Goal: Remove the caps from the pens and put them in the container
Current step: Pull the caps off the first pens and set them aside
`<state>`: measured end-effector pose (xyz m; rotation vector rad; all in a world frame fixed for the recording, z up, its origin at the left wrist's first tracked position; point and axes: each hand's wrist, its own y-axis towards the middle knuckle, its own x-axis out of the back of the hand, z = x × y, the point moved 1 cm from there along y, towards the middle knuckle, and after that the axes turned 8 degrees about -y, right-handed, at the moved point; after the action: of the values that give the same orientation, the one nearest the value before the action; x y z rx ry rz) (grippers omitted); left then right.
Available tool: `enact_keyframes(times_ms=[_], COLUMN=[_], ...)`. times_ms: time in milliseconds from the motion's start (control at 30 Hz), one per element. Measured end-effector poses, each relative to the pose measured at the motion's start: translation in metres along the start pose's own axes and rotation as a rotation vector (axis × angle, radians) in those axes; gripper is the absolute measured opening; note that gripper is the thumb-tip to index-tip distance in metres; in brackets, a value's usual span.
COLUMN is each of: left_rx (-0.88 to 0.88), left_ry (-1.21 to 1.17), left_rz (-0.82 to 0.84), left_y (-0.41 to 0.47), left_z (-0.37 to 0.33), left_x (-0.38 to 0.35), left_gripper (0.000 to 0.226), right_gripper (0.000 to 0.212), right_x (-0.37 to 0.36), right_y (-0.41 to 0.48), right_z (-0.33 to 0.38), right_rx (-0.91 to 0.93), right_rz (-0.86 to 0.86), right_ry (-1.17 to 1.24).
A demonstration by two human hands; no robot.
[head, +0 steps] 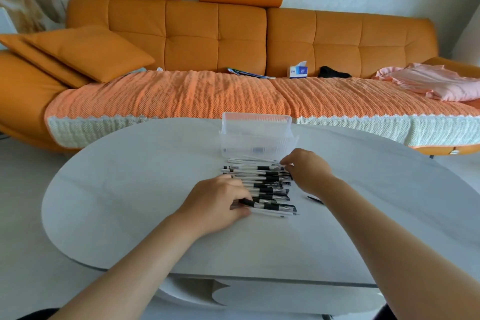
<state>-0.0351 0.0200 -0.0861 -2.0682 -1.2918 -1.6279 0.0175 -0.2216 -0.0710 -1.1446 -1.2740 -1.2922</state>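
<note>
Several black-capped pens [270,186] lie in a row on the grey oval table [130,189], caps pointing right. My left hand [218,202] lies on the left ends of the pens, its fingers curled round the nearest pen [270,206]. At the row's far right end my right hand [306,171] has its fingertips on the pens; what it pinches is unclear. Just beyond the row stands a clear plastic container [257,138] with its lid up. A loose black cap [315,199] lies to the right of the pens, under my right wrist.
An orange sofa [215,34] with a knitted cover runs behind the table, carrying cushions, a tissue box [298,70], papers, a black item and pink cloth [436,80]. The table's near edge is at the lower middle.
</note>
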Motion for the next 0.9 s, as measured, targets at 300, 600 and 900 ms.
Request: enact_keyframes(times_ms=[300, 600, 900], left_rx=[0.041, 0.087, 0.217], left_ry=[-0.008, 0.002, 0.047], left_rz=[0.02, -0.202, -0.315], left_y=[0.005, 0.015, 0.026], left_z=[-0.001, -0.008, -0.014], left_x=[-0.003, 0.014, 0.021], left_gripper=[0.033, 0.029, 0.011], right_gripper=[0.019, 0.009, 0.018], right_x=[0.0, 0.025, 0.03], right_y=[0.005, -0.02, -0.046], right_z=[-0.005, -0.017, -0.016], right_rx=[0.008, 0.051, 0.201], right_rz=[0.019, -0.131, -0.155], right_ry=[0.002, 0.201, 0.43])
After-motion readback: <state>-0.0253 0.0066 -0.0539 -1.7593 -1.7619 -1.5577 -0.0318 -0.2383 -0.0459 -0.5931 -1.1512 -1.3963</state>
